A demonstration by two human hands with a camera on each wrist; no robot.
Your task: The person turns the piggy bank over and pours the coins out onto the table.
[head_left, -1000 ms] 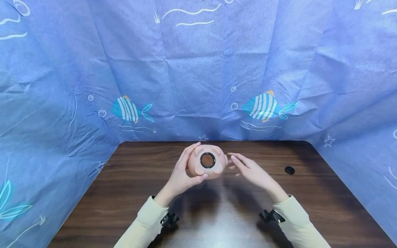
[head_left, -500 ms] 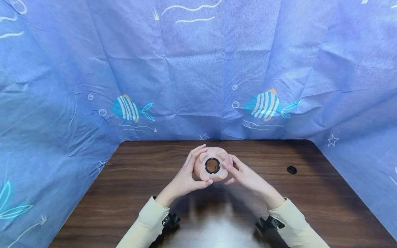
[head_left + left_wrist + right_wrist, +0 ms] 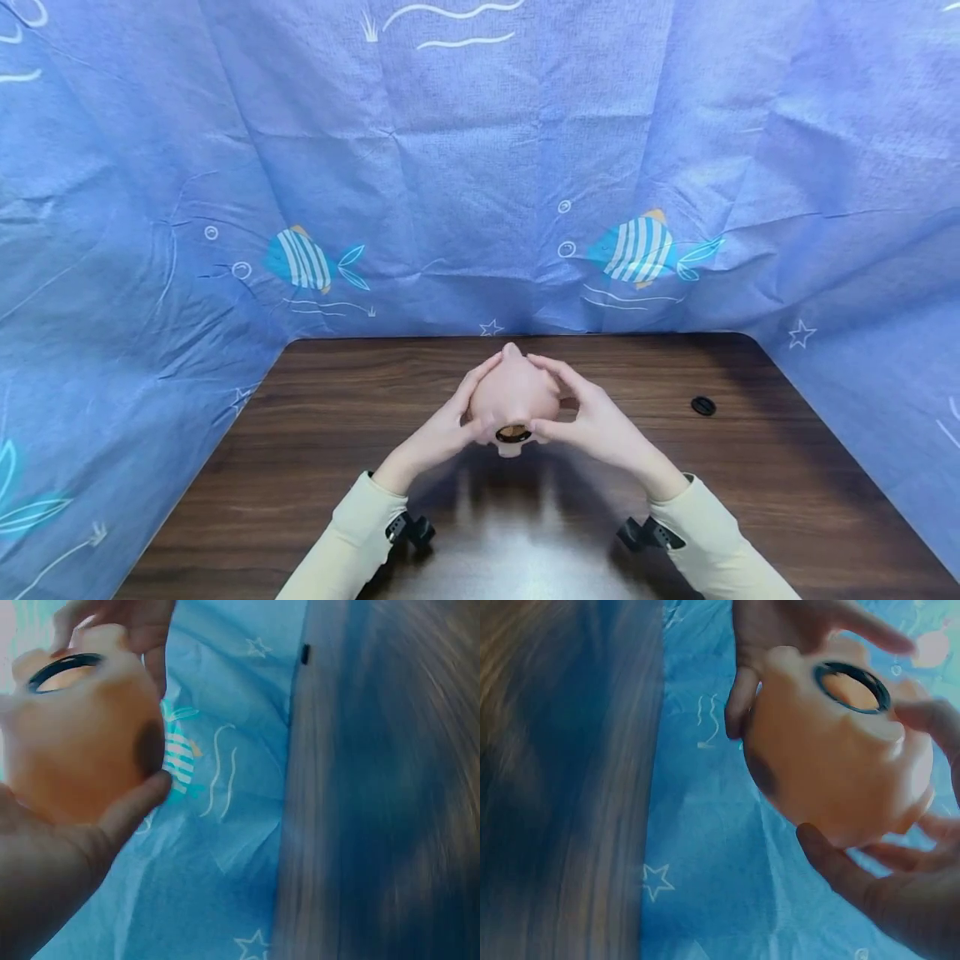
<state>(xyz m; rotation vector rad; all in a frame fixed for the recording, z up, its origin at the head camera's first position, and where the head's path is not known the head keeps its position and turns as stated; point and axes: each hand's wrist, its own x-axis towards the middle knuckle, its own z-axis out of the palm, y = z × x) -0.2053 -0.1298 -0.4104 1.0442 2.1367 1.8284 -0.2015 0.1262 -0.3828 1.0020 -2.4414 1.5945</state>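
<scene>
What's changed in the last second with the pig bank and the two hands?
The right hand, apart from the pink piggy bank a second ago, has closed in and now grips it together with the left hand. The bank has tipped, so its black-ringed opening now faces down toward the person. The small black cap stays on the table.

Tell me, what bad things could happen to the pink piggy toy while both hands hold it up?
1. The piggy toy is held above the table only by the fingertips of the left hand and right hand, so it might slip and drop.
2. Its black-ringed hole is open and faces downward; anything inside might fall out.
3. The small black cap lies far off and could be forgotten.
</scene>
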